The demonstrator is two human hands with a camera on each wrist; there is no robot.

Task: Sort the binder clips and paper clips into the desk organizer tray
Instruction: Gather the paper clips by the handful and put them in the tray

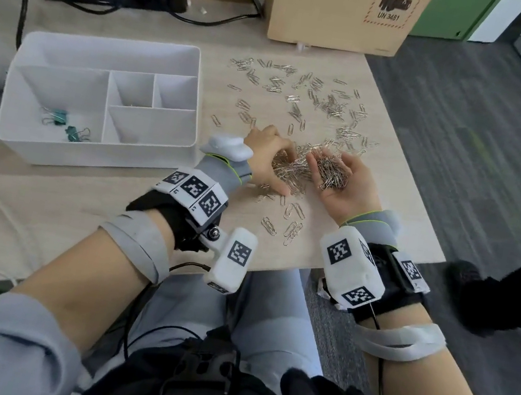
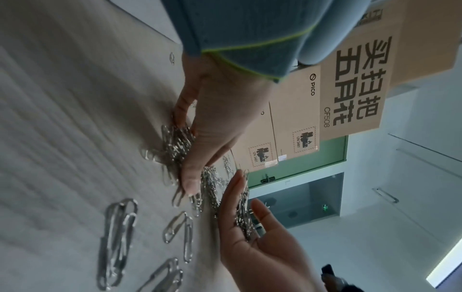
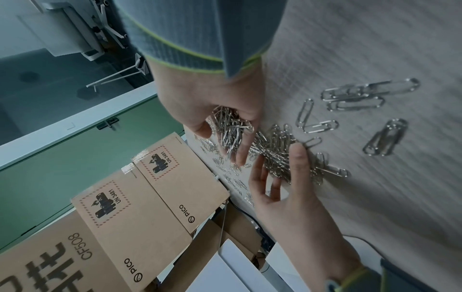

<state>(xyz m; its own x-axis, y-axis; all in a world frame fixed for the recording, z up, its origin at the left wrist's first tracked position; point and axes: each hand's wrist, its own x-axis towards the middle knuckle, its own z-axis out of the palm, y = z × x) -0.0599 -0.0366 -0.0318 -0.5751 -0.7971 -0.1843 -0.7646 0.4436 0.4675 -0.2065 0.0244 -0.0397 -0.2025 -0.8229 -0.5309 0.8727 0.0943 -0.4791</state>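
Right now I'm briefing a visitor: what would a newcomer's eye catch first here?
Silver paper clips strew the table, heaped between the hands. The right hand cups a palmful; the left hand touches the heap. Left of them, a white organizer tray holds teal binder clips.

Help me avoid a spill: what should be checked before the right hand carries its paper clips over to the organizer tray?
1. Right hand cups its heap of paper clips palm-up: ok.
2. Path to the desk organizer tray free: not ok. The left hand lies between, touching the table pile.
3. Binder clips kept to one compartment: ok, the large left one.
4. Front-right compartment free of binder clips: ok.
5. Heap firm enough to travel: cannot tell.
6. Stray paper clips all gathered: not ok, many lie scattered on the table.
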